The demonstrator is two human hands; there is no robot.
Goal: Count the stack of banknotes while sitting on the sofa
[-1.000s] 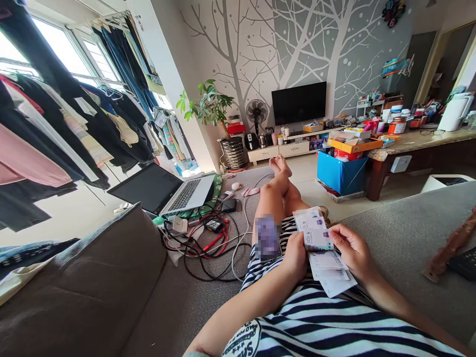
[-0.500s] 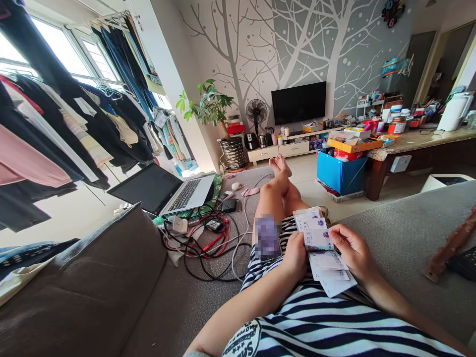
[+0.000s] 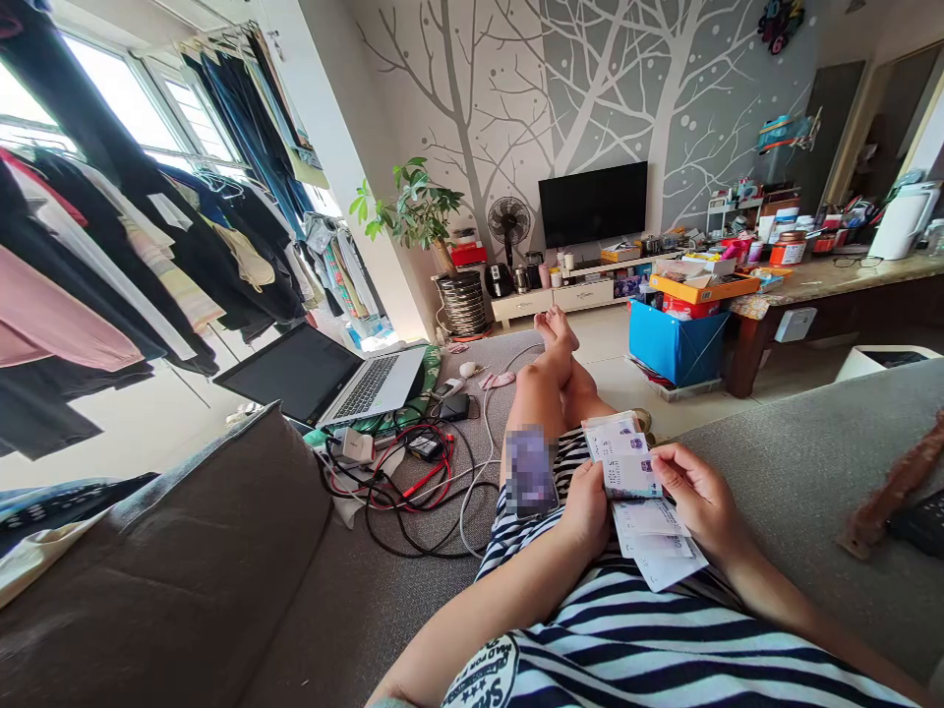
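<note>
Overlapping white cards [image 3: 621, 464] with small purple pictures and print are spread in a stepped stack above my lap. My left hand [image 3: 588, 506] is closed on their lower left side, the thumb lying over the edge. On the right, my right hand [image 3: 693, 492] pinches the edge of the same cards between thumb and fingers. Just below, more white cards [image 3: 658, 544] are fanned over my striped clothing [image 3: 619, 639]; what holds them up is hidden. A phone [image 3: 534, 477] with a blurred-out screen rests on my thigh, left of the cards.
I sit with legs stretched along a grey sofa [image 3: 295, 610]. Tangled cables [image 3: 413, 492], a charger [image 3: 352, 445] and an open laptop [image 3: 376, 383] lie to my left. A blue box [image 3: 675, 344] stands by the cluttered table [image 3: 818, 280]. Clothes hang at far left.
</note>
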